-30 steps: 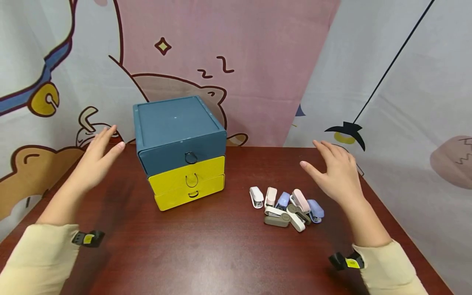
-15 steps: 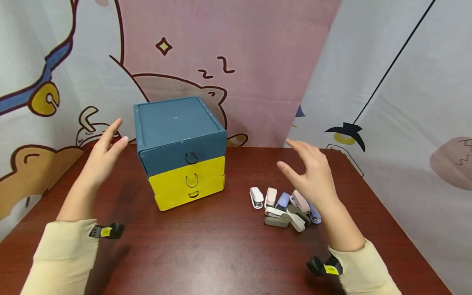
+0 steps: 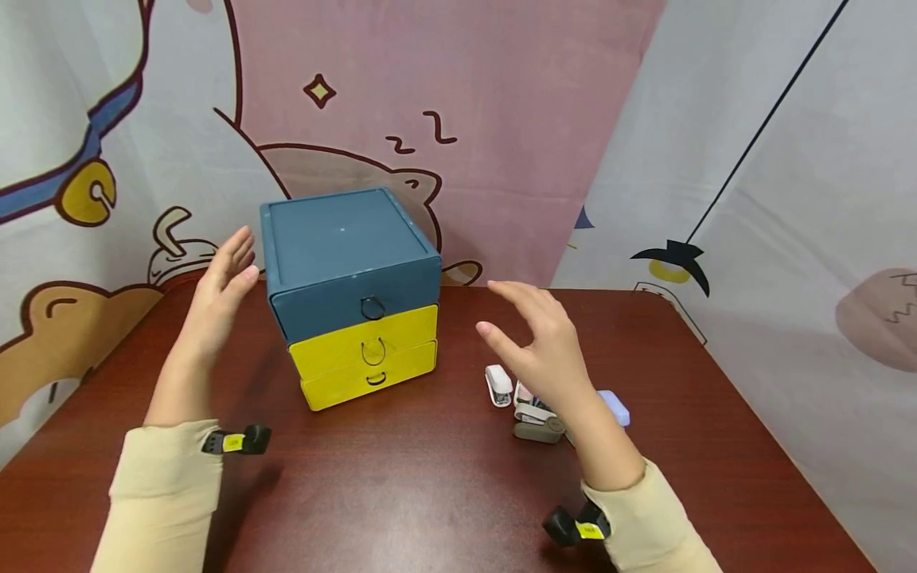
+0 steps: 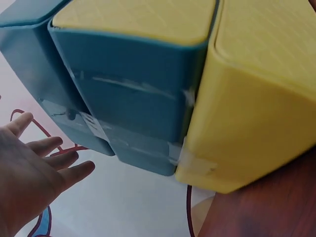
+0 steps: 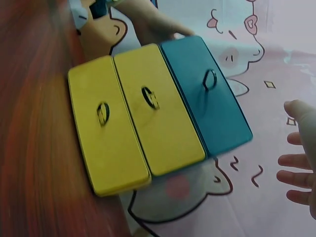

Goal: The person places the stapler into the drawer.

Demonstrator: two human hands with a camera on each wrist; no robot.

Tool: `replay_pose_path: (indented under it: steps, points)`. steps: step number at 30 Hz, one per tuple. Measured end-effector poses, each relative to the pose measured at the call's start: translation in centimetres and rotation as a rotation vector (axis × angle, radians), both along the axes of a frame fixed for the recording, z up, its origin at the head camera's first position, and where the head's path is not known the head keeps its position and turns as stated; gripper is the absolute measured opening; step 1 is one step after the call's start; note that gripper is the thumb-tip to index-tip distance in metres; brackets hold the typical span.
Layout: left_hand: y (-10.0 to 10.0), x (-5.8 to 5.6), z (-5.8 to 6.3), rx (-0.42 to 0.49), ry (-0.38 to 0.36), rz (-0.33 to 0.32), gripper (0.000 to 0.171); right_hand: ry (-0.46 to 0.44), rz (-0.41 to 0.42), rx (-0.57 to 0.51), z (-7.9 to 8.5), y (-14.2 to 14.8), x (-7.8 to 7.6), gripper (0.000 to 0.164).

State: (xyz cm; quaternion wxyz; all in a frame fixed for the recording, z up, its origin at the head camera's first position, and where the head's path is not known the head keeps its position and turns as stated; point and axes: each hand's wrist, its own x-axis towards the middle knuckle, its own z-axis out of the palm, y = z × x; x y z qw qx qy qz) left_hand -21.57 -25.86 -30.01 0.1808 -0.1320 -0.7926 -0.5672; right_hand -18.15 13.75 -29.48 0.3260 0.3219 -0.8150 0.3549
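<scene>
A drawer box with a blue top [image 3: 337, 239] and two yellow drawer fronts [image 3: 365, 358] stands on the table, left of centre. Small dark ring pulls sit on its fronts. My left hand [image 3: 222, 294] hovers just left of the box, fingers extended and holding nothing; the left wrist view shows the box's taped side beside the spread fingers [image 4: 74, 173]. My right hand [image 3: 544, 346] hangs in the air right of the box, fingers spread and thumb apart, with nothing in it. Behind and below it lie several mini staplers, among them a white stapler [image 3: 498, 385]; the hand and forearm hide some.
A grey-and-white stapler [image 3: 539, 430] and a blue-purple stapler [image 3: 614, 407] show on either side of the right forearm. The dark red-brown table [image 3: 401, 493] reaches back to a printed cartoon curtain [image 3: 516, 143].
My right hand has swept left from beyond the staplers, over them, toward the box. The left hand has shifted right, closer to the box's side. Box and staplers stay put.
</scene>
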Motion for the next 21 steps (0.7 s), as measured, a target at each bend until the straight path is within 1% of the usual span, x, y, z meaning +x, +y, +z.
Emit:
replay_pose_path:
  steps: [3,9,14,18,21]
  points:
    - [0.3,-0.1,-0.1,0.039,0.003,-0.014,0.059,0.000,0.036,-0.012,-0.1,-1.3,0.1,0.045]
    - [0.8,-0.1,-0.3,0.154,0.007,-0.094,0.060,-0.033,0.068,-0.012,-0.3,-3.5,-0.1,0.042]
    - [1.1,-0.2,-0.3,0.218,0.011,-0.133,0.058,-0.050,0.096,-0.005,-0.8,-5.0,-0.6,0.040]
    - [1.1,-0.2,-0.3,0.248,0.022,-0.149,0.058,-0.064,0.115,0.005,-1.3,-6.1,-0.9,0.039]
    - [0.9,-0.3,-0.2,0.232,0.019,-0.147,0.058,-0.072,0.123,0.009,-1.6,-7.0,-1.2,0.038]
